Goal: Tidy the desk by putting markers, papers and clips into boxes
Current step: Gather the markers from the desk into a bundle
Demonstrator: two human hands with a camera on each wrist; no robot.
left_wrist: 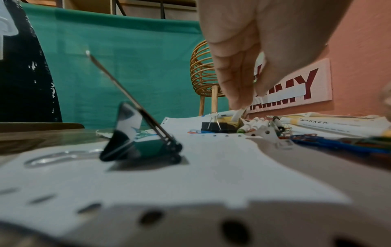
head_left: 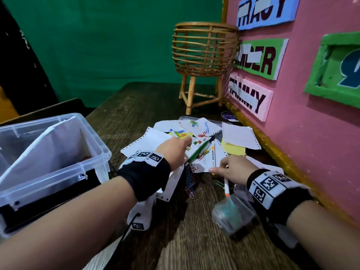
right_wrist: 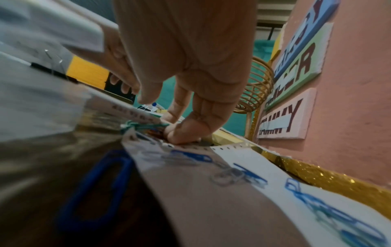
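Note:
White papers [head_left: 155, 142], several markers [head_left: 200, 150] and coloured paper clips [head_left: 190, 185] lie heaped on the dark wooden desk [head_left: 185, 240]. My left hand [head_left: 187, 145] reaches into the heap, and its fingertips [left_wrist: 239, 98] pinch a white marker [left_wrist: 237, 115]. Nearer the pink board, my right hand [head_left: 218, 166] has its fingertips [right_wrist: 184, 135] pressed on a paper [right_wrist: 243, 158] among blue clips [right_wrist: 190, 157]. A white marker with an orange end [head_left: 226, 189] runs out from under that palm; whether it is held is hidden. Another marker with a yellow cap [head_left: 213, 154] lies just ahead of the thumb.
A large clear plastic box [head_left: 93, 142] stands at the left with a white sheet in it. A small clear container [head_left: 231, 213] sits under my right wrist. A wicker basket stand [head_left: 202, 51] is at the back. The pink board [head_left: 311, 123] walls the right side. A binder clip [left_wrist: 143, 142] lies near my left wrist.

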